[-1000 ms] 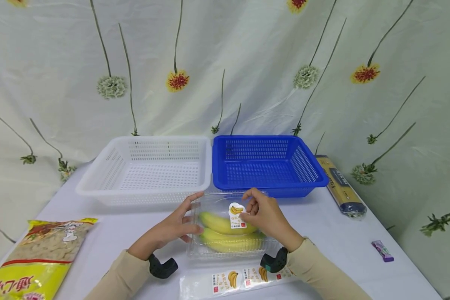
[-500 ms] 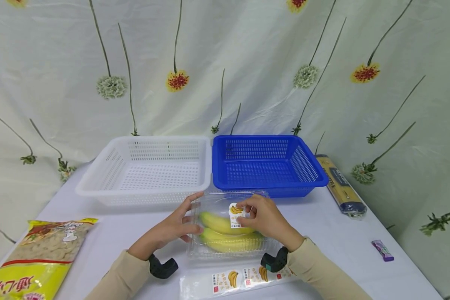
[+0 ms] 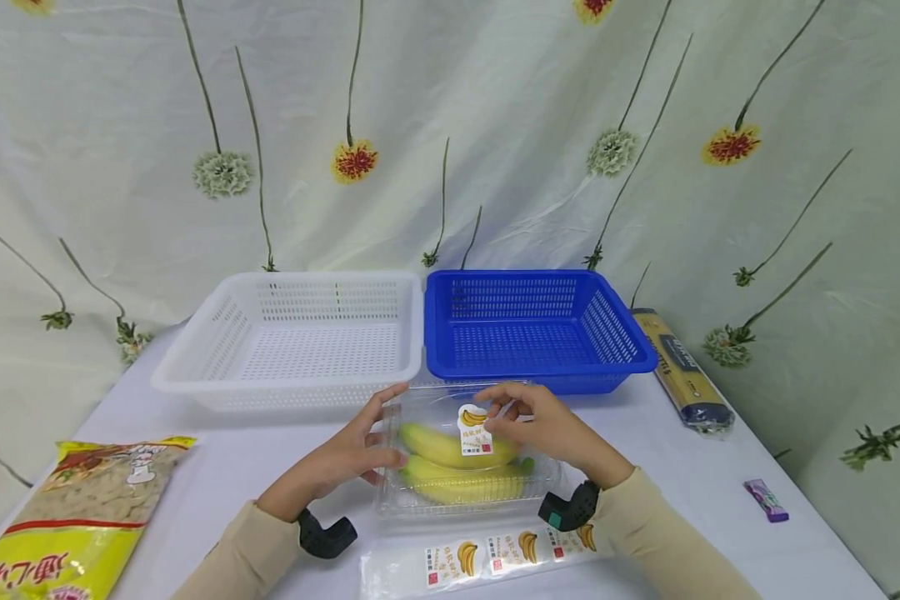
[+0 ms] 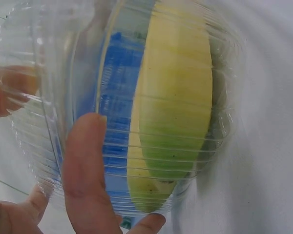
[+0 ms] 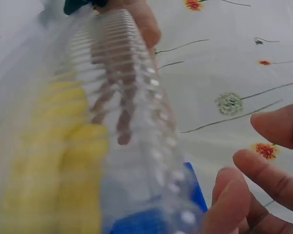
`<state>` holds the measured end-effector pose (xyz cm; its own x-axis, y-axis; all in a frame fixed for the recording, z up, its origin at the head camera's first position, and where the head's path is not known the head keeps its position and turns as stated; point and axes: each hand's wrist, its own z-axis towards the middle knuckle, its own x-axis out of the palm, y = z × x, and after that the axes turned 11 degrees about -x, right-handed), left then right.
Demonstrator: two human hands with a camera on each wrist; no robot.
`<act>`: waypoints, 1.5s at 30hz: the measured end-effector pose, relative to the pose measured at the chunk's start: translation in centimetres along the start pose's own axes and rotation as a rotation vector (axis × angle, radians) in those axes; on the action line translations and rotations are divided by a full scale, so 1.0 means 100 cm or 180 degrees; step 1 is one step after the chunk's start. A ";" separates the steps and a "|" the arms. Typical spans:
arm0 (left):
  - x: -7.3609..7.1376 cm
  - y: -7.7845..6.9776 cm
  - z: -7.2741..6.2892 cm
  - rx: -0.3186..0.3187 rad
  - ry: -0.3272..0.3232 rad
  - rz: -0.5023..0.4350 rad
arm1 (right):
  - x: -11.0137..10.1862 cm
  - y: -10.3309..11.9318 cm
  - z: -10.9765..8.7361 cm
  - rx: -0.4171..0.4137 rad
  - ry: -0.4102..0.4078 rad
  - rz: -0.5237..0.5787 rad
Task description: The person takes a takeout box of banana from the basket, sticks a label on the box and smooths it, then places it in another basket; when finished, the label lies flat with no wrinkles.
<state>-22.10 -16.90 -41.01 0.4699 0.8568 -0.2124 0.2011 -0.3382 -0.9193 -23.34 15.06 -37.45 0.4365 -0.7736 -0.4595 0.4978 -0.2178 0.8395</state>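
Note:
A clear plastic clamshell box [image 3: 427, 496] with yellow-green bananas [image 3: 457, 483] inside lies in the middle of the table. On its lid is a white banana sticker [image 3: 476, 429]. My left hand [image 3: 345, 454] grips the box's left side; the left wrist view shows its thumb [image 4: 85, 161] on the lid and other fingers around the side. Over the right part of the lid, my right hand [image 3: 551, 425] has its fingers loosely bent and parted, thumb tip close to the sticker. In the right wrist view those fingers [image 5: 234, 195] hold nothing.
A strip of banana stickers [image 3: 510, 554] lies in front of the box. White [image 3: 292, 385] and blue [image 3: 540, 371] baskets stand behind it. At the left is a pasta bag [image 3: 82, 517]; at the right are a spaghetti pack [image 3: 682, 375] and a small purple wrapped item [image 3: 765, 501].
My right hand touched along the sticker half a second ago, and has now drawn back to the right, uncovering the sticker and more of the strip. The left hand and box have stayed put.

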 end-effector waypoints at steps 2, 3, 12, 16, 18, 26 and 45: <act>0.000 0.000 0.000 -0.0002 -0.0004 0.0006 | -0.011 0.001 -0.001 0.0048 0.0042 0.0382; 0.000 0.000 0.000 -0.0006 -0.0005 0.0009 | -0.017 0.001 -0.002 0.0057 0.0037 0.0527; 0.001 0.000 -0.002 -0.0013 0.0002 0.0048 | -0.072 0.003 -0.020 -0.0070 -0.0568 0.0802; 0.002 -0.001 -0.002 0.0000 0.0013 0.0032 | -0.091 -0.003 -0.026 -0.0260 -0.0992 0.0904; 0.002 -0.001 -0.002 0.0001 0.0011 0.0019 | -0.098 -0.008 -0.028 -0.0365 -0.1236 0.0910; 0.001 0.000 -0.002 0.0052 0.0023 0.0026 | -0.126 -0.026 -0.041 -0.0242 -0.2305 0.0537; 0.001 0.000 -0.001 0.0025 0.0058 0.0011 | -0.157 -0.085 -0.068 0.1080 -0.3066 0.0531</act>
<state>-21.95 -16.89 -40.99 0.4861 0.8484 -0.2097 0.1928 -0.3382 -0.9211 -29.29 33.11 -39.36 -0.3785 -0.9252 -0.0283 0.1835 -0.1049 0.9774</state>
